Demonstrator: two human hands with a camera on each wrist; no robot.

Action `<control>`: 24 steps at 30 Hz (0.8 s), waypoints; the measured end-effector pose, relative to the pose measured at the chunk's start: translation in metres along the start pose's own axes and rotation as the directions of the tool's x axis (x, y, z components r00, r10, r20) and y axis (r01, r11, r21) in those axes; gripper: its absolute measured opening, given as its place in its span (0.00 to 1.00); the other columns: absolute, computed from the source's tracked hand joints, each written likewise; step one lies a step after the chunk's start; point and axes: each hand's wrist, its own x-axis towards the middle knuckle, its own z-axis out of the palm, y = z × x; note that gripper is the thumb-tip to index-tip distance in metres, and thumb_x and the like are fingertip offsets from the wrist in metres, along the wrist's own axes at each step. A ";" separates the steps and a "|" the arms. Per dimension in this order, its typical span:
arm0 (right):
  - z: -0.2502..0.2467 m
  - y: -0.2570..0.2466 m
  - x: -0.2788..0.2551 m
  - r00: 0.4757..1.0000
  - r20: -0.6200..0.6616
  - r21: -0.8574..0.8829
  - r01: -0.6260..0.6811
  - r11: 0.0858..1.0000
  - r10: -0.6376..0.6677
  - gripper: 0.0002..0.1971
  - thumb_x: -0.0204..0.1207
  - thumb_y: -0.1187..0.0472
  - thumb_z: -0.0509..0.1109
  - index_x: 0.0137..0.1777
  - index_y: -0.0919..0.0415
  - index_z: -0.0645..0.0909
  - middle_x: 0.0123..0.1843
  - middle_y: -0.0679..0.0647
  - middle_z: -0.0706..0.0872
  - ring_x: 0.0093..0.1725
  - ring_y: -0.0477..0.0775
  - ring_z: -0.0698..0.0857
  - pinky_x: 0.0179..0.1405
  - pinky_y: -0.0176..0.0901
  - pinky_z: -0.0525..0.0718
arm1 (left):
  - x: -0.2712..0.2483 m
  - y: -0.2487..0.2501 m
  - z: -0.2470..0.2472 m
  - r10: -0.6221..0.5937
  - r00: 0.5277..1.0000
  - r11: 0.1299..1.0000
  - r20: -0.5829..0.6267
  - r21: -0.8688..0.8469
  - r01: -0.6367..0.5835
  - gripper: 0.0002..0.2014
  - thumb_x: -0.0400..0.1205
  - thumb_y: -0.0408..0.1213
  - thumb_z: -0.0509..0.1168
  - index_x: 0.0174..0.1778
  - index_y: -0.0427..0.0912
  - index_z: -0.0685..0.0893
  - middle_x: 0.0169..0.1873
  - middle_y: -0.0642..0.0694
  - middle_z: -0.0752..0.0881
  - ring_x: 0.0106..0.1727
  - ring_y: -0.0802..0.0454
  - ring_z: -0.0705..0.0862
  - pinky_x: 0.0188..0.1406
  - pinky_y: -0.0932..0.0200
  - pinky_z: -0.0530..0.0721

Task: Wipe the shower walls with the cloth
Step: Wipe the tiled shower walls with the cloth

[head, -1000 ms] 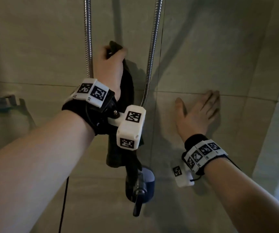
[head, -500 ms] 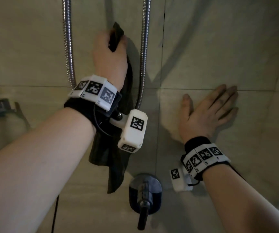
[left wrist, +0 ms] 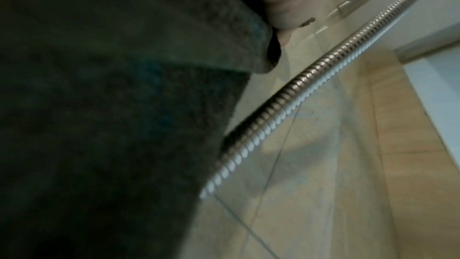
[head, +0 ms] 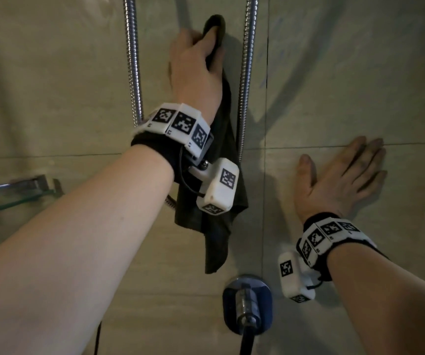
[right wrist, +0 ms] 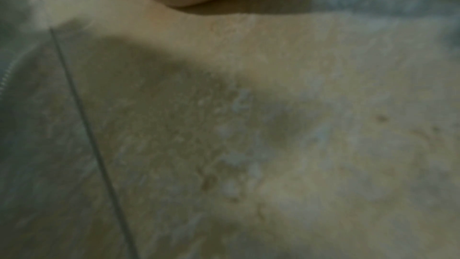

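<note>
The room was dim. Soft shadows of both arms fell on the wall. The shiny hose caught some light. Both wrist pictures were blurry, and the dark cloth looked fuzzy up close.

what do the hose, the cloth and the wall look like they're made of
Hose: looks like metal, shiny and ribbed in a spiral, catching highlights.
Cloth: dark soft fabric, probably towel-like; it hangs in folds from the left hand and looks nubby up close.
Wall: beige tile, stone-look and fairly matte, with thin grout lines.
</note>
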 end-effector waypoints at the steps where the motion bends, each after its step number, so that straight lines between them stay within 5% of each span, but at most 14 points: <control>1: 0.000 0.000 0.000 1.000 -0.002 0.000 -0.001 1.000 0.001 0.45 0.79 0.34 0.45 0.84 0.70 0.44 0.84 0.70 0.47 0.84 0.67 0.47 0.81 0.66 0.44 | 0.004 -0.001 0.001 0.061 0.998 0.988 -0.007 0.144 -0.059 0.17 0.87 0.43 0.59 0.70 0.43 0.81 0.56 0.46 0.76 0.61 0.46 0.76 0.63 0.59 0.73; 6: 0.001 0.002 0.000 1.000 -0.008 -0.003 0.010 1.000 -0.010 0.45 0.79 0.34 0.45 0.84 0.69 0.45 0.84 0.70 0.47 0.84 0.67 0.47 0.81 0.66 0.44 | 0.009 0.001 0.005 0.165 0.983 0.803 0.086 0.567 -0.184 0.23 0.88 0.45 0.49 0.81 0.51 0.67 0.71 0.39 0.71 0.69 0.40 0.69 0.68 0.50 0.64; 11: 0.002 0.004 -0.001 1.000 -0.022 0.014 0.011 1.000 -0.010 0.44 0.79 0.35 0.45 0.83 0.70 0.46 0.84 0.70 0.49 0.84 0.67 0.48 0.81 0.66 0.44 | 0.009 0.004 0.016 0.261 0.937 0.743 0.231 0.572 -0.348 0.26 0.83 0.35 0.57 0.79 0.51 0.70 0.70 0.38 0.71 0.67 0.38 0.70 0.66 0.48 0.65; 17: 0.003 0.004 -0.001 0.999 -0.033 0.027 0.017 0.999 -0.016 0.44 0.79 0.35 0.44 0.83 0.70 0.47 0.84 0.70 0.50 0.84 0.68 0.49 0.81 0.66 0.43 | 0.004 -0.010 0.010 0.443 0.837 0.670 0.321 0.502 -0.547 0.26 0.76 0.27 0.62 0.70 0.52 0.79 0.59 0.35 0.79 0.57 0.38 0.70 0.53 0.47 0.64; 20: 0.003 0.002 -0.001 1.000 -0.028 0.023 0.014 1.000 -0.013 0.44 0.79 0.35 0.44 0.83 0.70 0.47 0.84 0.70 0.50 0.84 0.68 0.49 0.81 0.66 0.44 | 0.025 -0.001 0.006 0.352 0.893 0.675 0.279 0.586 -0.449 0.22 0.81 0.33 0.59 0.71 0.55 0.76 0.65 0.36 0.75 0.63 0.34 0.72 0.61 0.44 0.66; 22: 0.002 0.002 -0.001 0.999 -0.031 0.022 0.013 1.000 -0.013 0.44 0.79 0.35 0.44 0.83 0.70 0.47 0.84 0.70 0.50 0.84 0.68 0.49 0.80 0.66 0.44 | 0.038 0.016 0.006 0.266 0.935 0.703 0.233 0.616 -0.354 0.22 0.81 0.39 0.49 0.71 0.52 0.73 0.69 0.37 0.72 0.67 0.34 0.70 0.66 0.44 0.65; 24: 0.002 0.002 -0.001 0.999 -0.029 0.027 0.014 1.000 -0.013 0.44 0.79 0.36 0.44 0.83 0.70 0.47 0.84 0.70 0.50 0.84 0.68 0.49 0.80 0.66 0.44 | 0.042 0.022 0.011 0.230 0.941 0.706 0.249 0.623 -0.337 0.23 0.79 0.41 0.45 0.70 0.50 0.73 0.69 0.37 0.71 0.67 0.34 0.70 0.66 0.44 0.65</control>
